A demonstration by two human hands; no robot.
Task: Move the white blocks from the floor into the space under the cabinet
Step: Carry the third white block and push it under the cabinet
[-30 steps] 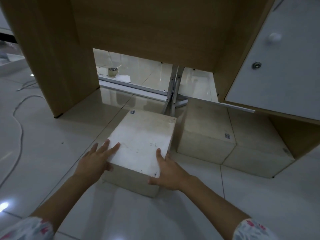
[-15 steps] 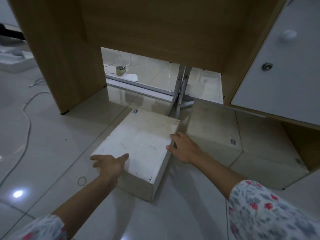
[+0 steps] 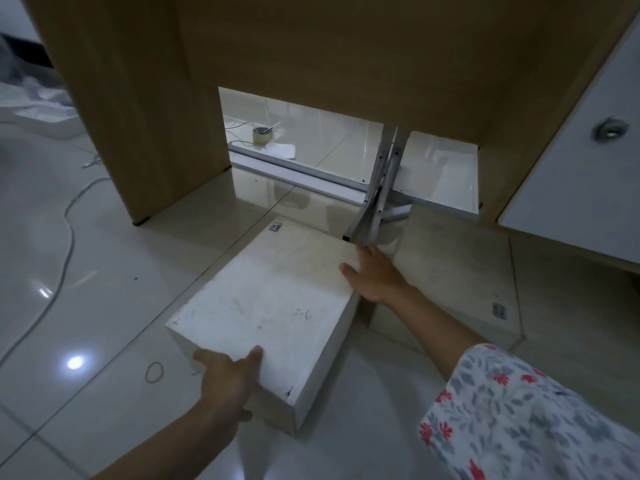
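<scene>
Big white block [image 3: 273, 306] sits on the floor [image 3: 104, 271] between both hands, angled toward the gap under the cabinet [image 3: 346, 46]. Left hand [image 3: 228, 379] lies flat and spread on its near corner; right hand [image 3: 375, 275] is open against the far right edge. Neither grips. Looks stiff and heavy, probably slides easily on glossy tile, so push low on the sides.

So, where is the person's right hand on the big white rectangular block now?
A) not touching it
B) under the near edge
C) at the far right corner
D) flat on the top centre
C: the right hand rests at the far right corner of the big white rectangular block.
</scene>
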